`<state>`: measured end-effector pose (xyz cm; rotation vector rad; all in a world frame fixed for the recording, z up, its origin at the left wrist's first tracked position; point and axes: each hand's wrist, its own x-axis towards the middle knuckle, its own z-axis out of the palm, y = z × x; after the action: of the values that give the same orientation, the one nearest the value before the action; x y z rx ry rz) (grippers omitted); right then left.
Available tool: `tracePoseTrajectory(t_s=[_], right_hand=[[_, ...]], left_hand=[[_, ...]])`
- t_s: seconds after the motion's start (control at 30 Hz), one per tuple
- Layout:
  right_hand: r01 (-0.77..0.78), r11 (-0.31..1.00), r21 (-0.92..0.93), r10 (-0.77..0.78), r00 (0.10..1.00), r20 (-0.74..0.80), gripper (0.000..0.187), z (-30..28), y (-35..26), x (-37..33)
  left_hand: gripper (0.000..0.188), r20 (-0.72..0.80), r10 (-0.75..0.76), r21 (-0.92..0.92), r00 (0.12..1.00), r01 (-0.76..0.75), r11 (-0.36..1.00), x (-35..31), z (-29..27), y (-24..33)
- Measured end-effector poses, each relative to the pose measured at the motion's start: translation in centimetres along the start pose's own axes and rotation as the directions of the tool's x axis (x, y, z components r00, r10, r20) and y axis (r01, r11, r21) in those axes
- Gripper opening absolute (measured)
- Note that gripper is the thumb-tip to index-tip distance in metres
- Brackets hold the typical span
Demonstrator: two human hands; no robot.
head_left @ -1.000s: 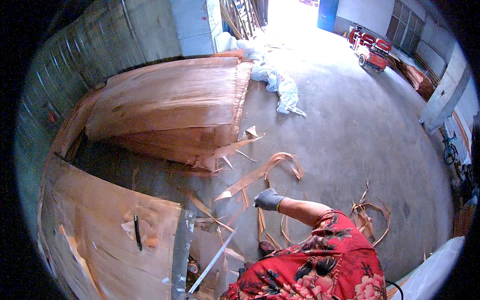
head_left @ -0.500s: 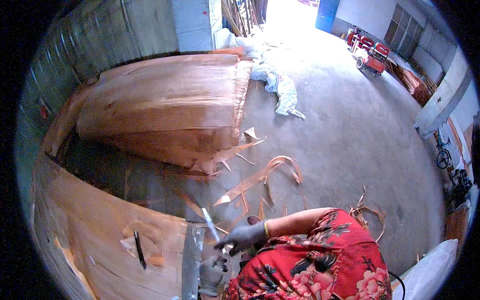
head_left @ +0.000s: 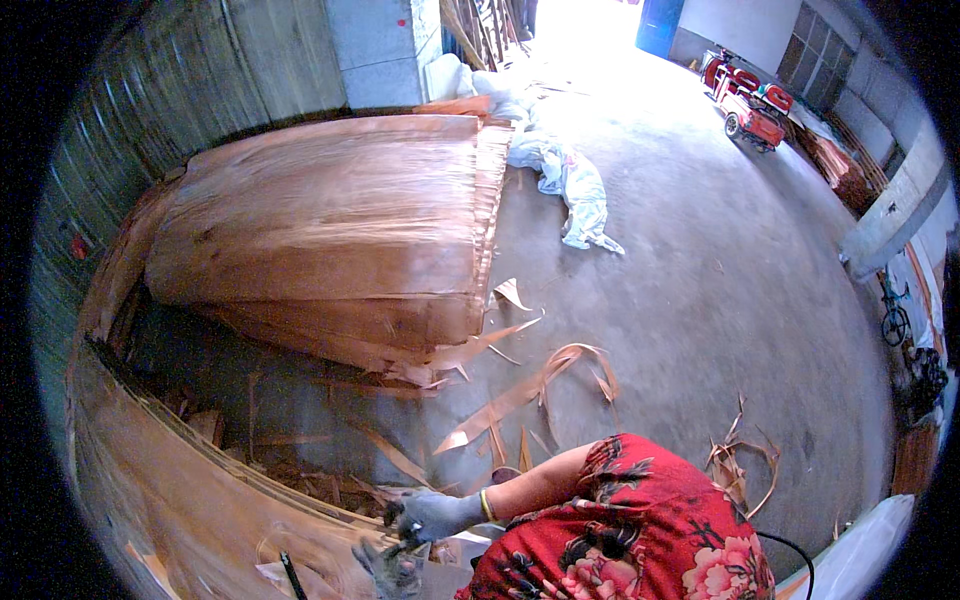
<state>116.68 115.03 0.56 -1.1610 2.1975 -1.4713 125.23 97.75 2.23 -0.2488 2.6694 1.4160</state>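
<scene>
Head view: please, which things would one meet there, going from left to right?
Black stick-like object, left gloved hand, right gloved hand, crumpled whitish sheeting, red vehicle, bicycle.

Gloved right hand near gloved left hand, beside brown sheet stack.

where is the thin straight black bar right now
In the head view, the black bar lies on the broad brown wood sheet at the lower edge, left of centre, to the left of the grey-gloved left hand.
</scene>
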Motion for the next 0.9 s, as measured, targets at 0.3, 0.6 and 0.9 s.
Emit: tracePoseTrajectory(t_s=[0.3,0.6,0.9], right_hand=[[-0.139,0.891,0.432,0.211,0.97,-0.123,0.017,-0.2,-2.5,2.2],[-0.133,0.869,0.476,0.278,0.928,-0.249,0.016,0.2,-4.5,2.3],[-0.099,0.993,-0.063,0.067,0.917,-0.392,0.017,-1.6,-5.0,1.8]], left_hand=[[0.023,-0.19,-0.037,-0.177,0.981,0.003,0.984,-0.1,4.3,-4.4],[0.026,-0.248,-0.042,-0.263,0.968,-0.026,0.964,0.5,5.4,-8.2],[0.021,0.002,0.223,-0.091,0.975,-0.222,0.971,1.2,2.7,-4.4]])
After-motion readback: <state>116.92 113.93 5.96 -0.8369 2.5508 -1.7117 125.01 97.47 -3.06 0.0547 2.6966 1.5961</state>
